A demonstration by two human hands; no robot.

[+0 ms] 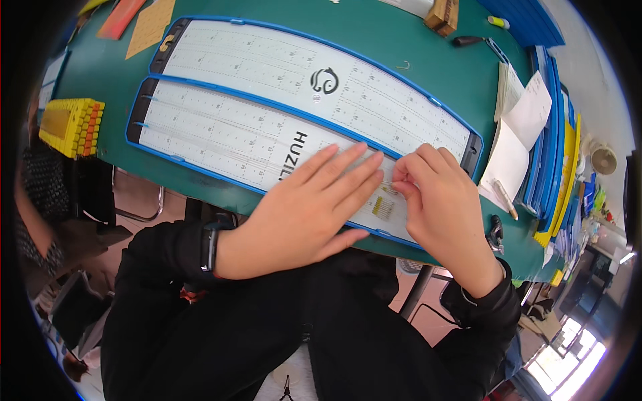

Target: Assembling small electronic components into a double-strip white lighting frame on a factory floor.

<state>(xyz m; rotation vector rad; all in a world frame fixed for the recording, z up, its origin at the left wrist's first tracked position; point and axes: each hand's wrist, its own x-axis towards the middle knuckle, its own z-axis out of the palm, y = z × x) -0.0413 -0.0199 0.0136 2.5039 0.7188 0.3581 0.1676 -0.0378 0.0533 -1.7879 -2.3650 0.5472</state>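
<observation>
A long, flat, hinged case (234, 50) lies unfolded, its two white panels edged in blue, with printed markings on both. Palm down across the nearer panel (200, 134), my left hand (301, 207) has its fingers stretched and slightly spread. My right hand (445, 200) is at that panel's right part, thumb and fingertips pinched together; whatever is between them is too small or hidden to name. Just beside the right thumb, a row of small gold-coloured fishing hooks (383, 208) sits on the panel. Thin lines appear to run along the panel toward its left end.
Yellow stacked pieces (70, 127) sit at the green table's left edge. An open notebook (511, 144) with a pen (505, 198) lies at right, beside upright blue cases (545, 154). Toward the back are a wooden block (442, 17) and a dark-handled tool (468, 41). Another person's arm (33, 220) shows at far left.
</observation>
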